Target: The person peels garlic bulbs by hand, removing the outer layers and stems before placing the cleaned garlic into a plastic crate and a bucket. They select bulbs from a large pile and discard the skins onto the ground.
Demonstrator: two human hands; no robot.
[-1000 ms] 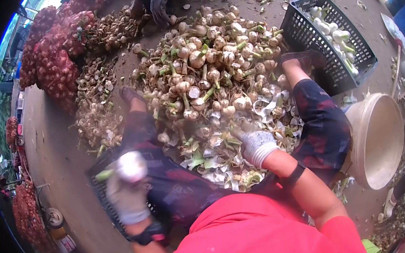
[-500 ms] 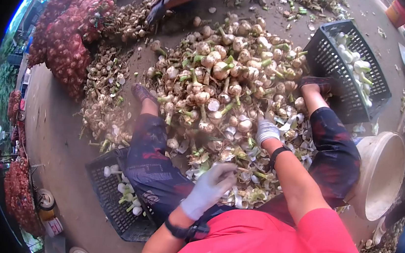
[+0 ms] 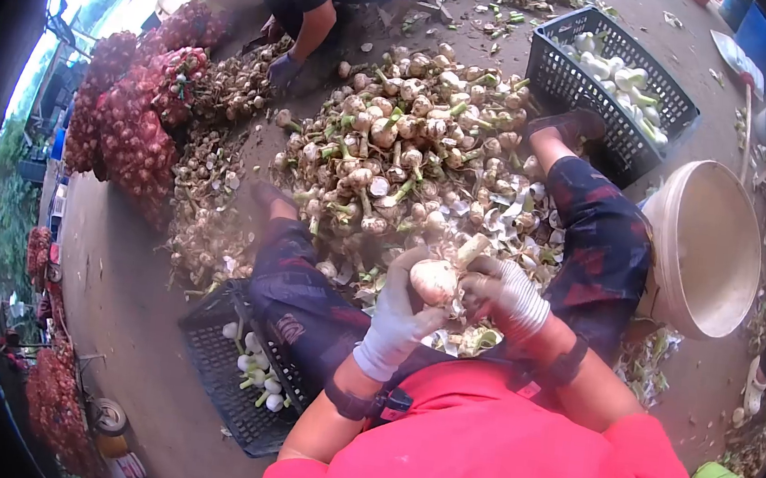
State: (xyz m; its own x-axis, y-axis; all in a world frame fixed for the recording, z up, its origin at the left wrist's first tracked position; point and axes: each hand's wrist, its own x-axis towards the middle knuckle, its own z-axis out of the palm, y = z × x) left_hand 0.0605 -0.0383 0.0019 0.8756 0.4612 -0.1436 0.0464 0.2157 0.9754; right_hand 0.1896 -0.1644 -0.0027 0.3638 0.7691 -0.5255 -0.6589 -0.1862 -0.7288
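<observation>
While a garlic bulb [image 3: 435,282] is held above the person's lap, its pale skin is marked with brown and its thick cut stalk is pointed up toward the right hand [image 3: 509,299]. The bulb is gripped by the gloved left hand [image 3: 399,311], with the fingers curled around its side. The gloved right hand is held at the stalk side, its fingers bent inward; whether the bulb itself or loose skin is pinched there cannot be told.

Just beyond the hands, the ground is covered with shed skins [image 3: 497,223], and past these a large heap of untrimmed garlic [image 3: 413,135] is piled between the person's spread legs. Cleaned white bulbs are held in a black crate [image 3: 231,400] beside the left leg, and more are held in another black crate [image 3: 603,103] near the right foot. A pale bucket [image 3: 713,250] is placed beside the right leg, its mouth in view. Farther out on the left, red mesh sacks [image 3: 134,124] are filled with bulbs, and a smaller heap [image 3: 236,79] near them is reached by a co-worker's gloved hand [image 3: 284,70].
</observation>
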